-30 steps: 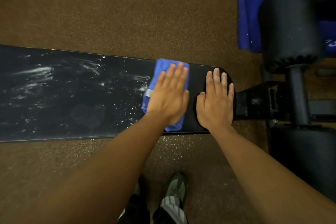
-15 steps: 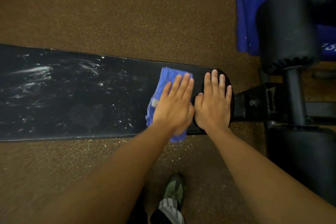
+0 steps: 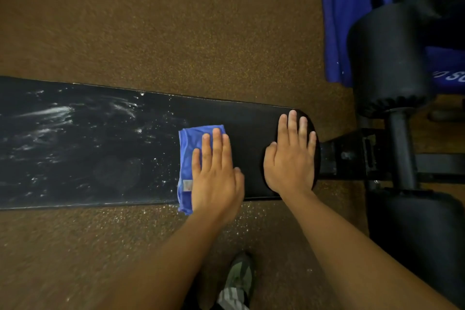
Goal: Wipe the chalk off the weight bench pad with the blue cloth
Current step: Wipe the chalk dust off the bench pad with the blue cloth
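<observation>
Brown speckled gym flooring fills the top and bottom of the view, with the black weight bench pad running across it from 9 o'clock toward 3 o'clock. Just right of centre, the left hand lies flat, palm down, fingers straight and close together, pressing the blue cloth onto the pad; it grips nothing. The cloth is folded, shows past the hand at 9 and 12 o'clock, and its lower end hangs slightly over the pad's near edge (a small pale tag shows on it). At 3 o'clock from that hand, well apart from it, the right hand rests open and flat on the pad's rounded end, fingers together. Between the two hands the pad looks clean and matte. At 9 o'clock from the cloth, white chalk streaks and specks cover the pad out to the left edge. White specks also dot the floor below the cloth. A green shoe stands at 6 o'clock. Black roller pads and a blue mat sit at 2 o'clock.
</observation>
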The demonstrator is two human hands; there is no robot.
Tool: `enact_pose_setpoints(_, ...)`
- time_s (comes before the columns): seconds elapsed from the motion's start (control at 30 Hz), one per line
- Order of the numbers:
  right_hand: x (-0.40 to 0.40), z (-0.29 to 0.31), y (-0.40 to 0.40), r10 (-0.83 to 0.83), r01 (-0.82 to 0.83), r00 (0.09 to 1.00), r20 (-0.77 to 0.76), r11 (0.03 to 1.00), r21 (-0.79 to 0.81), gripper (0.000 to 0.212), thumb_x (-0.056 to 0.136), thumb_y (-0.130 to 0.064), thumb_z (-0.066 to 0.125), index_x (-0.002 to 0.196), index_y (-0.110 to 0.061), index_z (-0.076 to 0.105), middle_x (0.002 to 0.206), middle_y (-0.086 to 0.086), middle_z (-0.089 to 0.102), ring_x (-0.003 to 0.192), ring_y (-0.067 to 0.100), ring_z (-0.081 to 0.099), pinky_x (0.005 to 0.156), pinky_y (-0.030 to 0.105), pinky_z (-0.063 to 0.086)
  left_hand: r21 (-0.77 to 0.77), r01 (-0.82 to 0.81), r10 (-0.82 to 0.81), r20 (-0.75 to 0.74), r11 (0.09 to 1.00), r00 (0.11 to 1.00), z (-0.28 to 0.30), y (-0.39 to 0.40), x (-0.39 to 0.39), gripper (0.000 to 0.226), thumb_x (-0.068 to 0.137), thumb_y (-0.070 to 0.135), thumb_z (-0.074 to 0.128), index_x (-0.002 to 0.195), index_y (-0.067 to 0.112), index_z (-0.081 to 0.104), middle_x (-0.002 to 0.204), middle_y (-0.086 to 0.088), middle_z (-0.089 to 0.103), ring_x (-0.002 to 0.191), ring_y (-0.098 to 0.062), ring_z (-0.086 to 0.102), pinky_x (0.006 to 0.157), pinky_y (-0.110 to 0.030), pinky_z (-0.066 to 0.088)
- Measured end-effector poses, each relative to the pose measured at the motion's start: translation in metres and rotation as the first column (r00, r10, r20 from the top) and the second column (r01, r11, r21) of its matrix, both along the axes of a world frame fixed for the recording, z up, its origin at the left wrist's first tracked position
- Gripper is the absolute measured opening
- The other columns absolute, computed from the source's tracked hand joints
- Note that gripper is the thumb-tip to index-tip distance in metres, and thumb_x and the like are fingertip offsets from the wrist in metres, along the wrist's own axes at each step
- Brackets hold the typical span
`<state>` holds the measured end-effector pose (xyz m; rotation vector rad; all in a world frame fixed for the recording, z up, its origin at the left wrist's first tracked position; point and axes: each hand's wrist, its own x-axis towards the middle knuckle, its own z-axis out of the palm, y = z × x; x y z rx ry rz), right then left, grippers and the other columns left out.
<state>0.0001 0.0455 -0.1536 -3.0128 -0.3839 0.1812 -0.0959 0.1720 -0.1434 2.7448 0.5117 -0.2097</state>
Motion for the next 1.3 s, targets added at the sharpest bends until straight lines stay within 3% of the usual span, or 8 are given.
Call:
enact_pose_setpoints(0.2, 0.002, -0.002, -0.003, 0.01, -0.01, 1.0, -0.008, 1.0, 0.006, 0.065, 0.094, -0.034, 0.021, 0.155, -0.013, 0.016, 0.164, 0.007, 0.009, 0.15, 0.026, 0.006, 0.121, 0.05, 0.009, 0.066, 0.231, -0.234, 0.036, 0.971, 0.972, -0.005, 0.021, 0.068, 0.063, 0.097, 0.036, 0.018, 0.153, 0.01, 0.004, 0.162, -0.008, 0.002, 0.149, -0.025, -0.002, 0.119, -0.045, 0.003)
enact_pose_setpoints(0.3, 0.003, -0.002, -0.005, 0.009, -0.009, 1.0, -0.011, 1.0, 0.012, 0.063, 0.095, -0.034, 0.023, 0.155, -0.015, 0.015, 0.164, 0.005, 0.009, 0.151, 0.025, 0.004, 0.121, 0.049, 0.008, 0.084, 0.101, -0.104, 0.035, 0.991, 0.994, -0.008, 0.064, 0.085, 0.062, 0.099, 0.034, 0.024, 0.154, 0.012, 0.006, 0.163, -0.006, 0.003, 0.149, -0.024, -0.002, 0.119, -0.042, -0.001)
enact_pose_setpoints(0.43, 0.002, -0.001, -0.004, 0.0, 0.0, 1.0, -0.014, 1.0, 0.001, 0.064, 0.095, -0.034, 0.021, 0.155, -0.016, 0.015, 0.164, 0.005, 0.009, 0.151, 0.025, 0.004, 0.121, 0.05, 0.009, 0.043, -0.006, 0.005, 0.032, 0.999, 0.999, -0.003, 0.069, 0.026, 0.065, 0.096, 0.037, 0.019, 0.154, 0.013, 0.002, 0.162, -0.006, -0.002, 0.149, -0.022, -0.007, 0.12, -0.042, -0.002)
enact_pose_setpoints(0.57, 0.001, -0.001, 0.0, -0.008, 0.008, 1.0, -0.008, 1.0, -0.015, 0.064, 0.094, -0.034, 0.02, 0.155, -0.014, 0.014, 0.164, 0.007, 0.009, 0.151, 0.027, 0.005, 0.12, 0.051, 0.01, 0.038, -0.013, 0.015, -0.029, 0.999, 0.999, 0.0, 0.01, -0.017, 0.066, 0.096, 0.04, 0.017, 0.153, 0.011, -0.003, 0.161, -0.008, -0.006, 0.148, -0.024, -0.011, 0.119, -0.044, -0.005)
enact_pose_setpoints(0.77, 0.001, -0.003, -0.003, 0.007, -0.007, 1.0, -0.005, 1.0, 0.0, 0.065, 0.093, -0.033, 0.021, 0.155, -0.013, 0.017, 0.163, 0.008, 0.011, 0.15, 0.026, 0.007, 0.12, 0.05, 0.011, 0.017, 0.224, -0.225, 0.049, 0.974, 0.973, -0.005, -0.001, 0.059, 0.064, 0.096, 0.038, 0.008, 0.153, 0.011, -0.001, 0.162, -0.006, -0.005, 0.148, -0.023, -0.011, 0.12, -0.043, -0.004)
enact_pose_setpoints(0.87, 0.002, -0.003, -0.005, 0.006, -0.006, 1.0, -0.012, 1.0, 0.015, 0.064, 0.094, -0.034, 0.023, 0.155, -0.015, 0.017, 0.164, 0.006, 0.01, 0.151, 0.025, 0.006, 0.121, 0.049, 0.009, 0.08, 0.158, -0.162, 0.04, 0.984, 0.986, -0.007, 0.039, 0.084, 0.064, 0.095, 0.038, 0.009, 0.154, 0.012, 0.006, 0.163, -0.006, 0.005, 0.149, -0.024, -0.001, 0.118, -0.043, 0.0)
enact_pose_setpoints(1.07, 0.0, -0.002, -0.002, -0.007, 0.007, 1.0, -0.013, 1.0, -0.009, 0.063, 0.095, -0.034, 0.021, 0.155, -0.015, 0.015, 0.164, 0.006, 0.009, 0.151, 0.026, 0.005, 0.121, 0.05, 0.01, 0.029, -0.012, 0.011, 0.028, 1.0, 1.0, -0.003, 0.052, 0.025, 0.065, 0.096, 0.039, 0.014, 0.154, 0.012, -0.001, 0.162, -0.006, -0.005, 0.148, -0.02, -0.011, 0.119, -0.041, -0.006)
enact_pose_setpoints(1.3, 0.0, -0.002, 0.0, -0.011, 0.011, 1.0, -0.013, 1.0, -0.003, 0.065, 0.093, -0.033, 0.02, 0.155, -0.013, 0.017, 0.164, 0.007, 0.011, 0.15, 0.026, 0.007, 0.12, 0.051, 0.011, 0.013, 0.242, -0.242, 0.011, 0.97, 0.97, -0.006, 0.006, 0.011, 0.065, 0.098, 0.041, 0.014, 0.152, 0.012, -0.006, 0.16, -0.006, -0.014, 0.146, -0.022, -0.019, 0.119, -0.045, -0.008)
